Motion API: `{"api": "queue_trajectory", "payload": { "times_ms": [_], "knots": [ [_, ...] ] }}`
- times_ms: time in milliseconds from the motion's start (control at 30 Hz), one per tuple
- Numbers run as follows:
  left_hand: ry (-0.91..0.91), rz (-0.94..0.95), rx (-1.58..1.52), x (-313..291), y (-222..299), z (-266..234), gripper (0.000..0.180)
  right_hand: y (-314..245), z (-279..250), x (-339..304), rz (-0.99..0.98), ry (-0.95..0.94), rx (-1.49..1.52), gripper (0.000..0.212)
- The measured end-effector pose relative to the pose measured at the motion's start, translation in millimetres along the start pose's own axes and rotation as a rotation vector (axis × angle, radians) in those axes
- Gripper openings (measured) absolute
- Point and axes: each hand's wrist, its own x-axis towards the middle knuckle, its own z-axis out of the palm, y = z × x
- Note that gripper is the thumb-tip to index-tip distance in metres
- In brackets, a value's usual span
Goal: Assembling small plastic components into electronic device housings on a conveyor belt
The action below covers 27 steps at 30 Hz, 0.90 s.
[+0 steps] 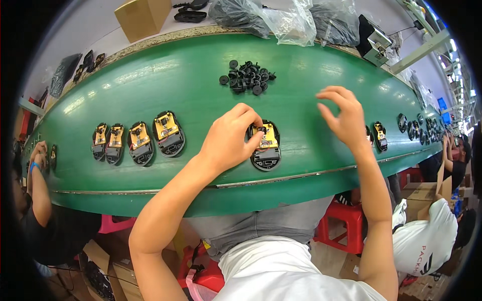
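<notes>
An opened computer mouse [266, 159] lies on the green belt before me, its yellow circuit board and black base showing. My left hand [232, 136] is closed at this mouse, thumb and forefinger pinching a small black part [261, 129] against the upper board; the fingers partly cover it, so its exact shape is hard to see. Off to the right, my right hand [343, 116] hovers over the belt with fingers curved and apart, holding nothing. Farther back sits a loose pile of small black scroll wheels [247, 78].
Several opened mice [169, 134] stand in a row on the left of the green belt [296, 80]; more [380, 136] lie to the right. Plastic bags [288, 22] and a cardboard box [142, 19] line the far ledge. Other people sit at both ends.
</notes>
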Motion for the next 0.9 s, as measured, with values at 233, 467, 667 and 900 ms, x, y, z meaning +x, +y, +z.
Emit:
{"api": "queue_trajectory", "payload": {
  "times_ms": [233,467,667,900],
  "knots": [
    [-0.099,0.099,0.024,-1.7,-1.3,-9.3,0.018,-60.1,79.7,58.3,-0.206,-0.009,0.137,0.02],
    [-0.104,0.08,0.055,-6.8,-6.0,-15.0,0.02,-57.6,92.6,60.7,-0.172,-0.075,0.205,0.018],
    [-0.075,0.129,0.023,-6.6,-8.9,-7.6,0.02,-53.6,93.9,62.3,-0.396,0.056,0.038,0.016],
    [-0.023,0.131,0.006,-12.3,-12.6,-5.0,0.017,-63.1,72.2,53.2,-0.375,0.068,0.233,0.015]
  ]
}}
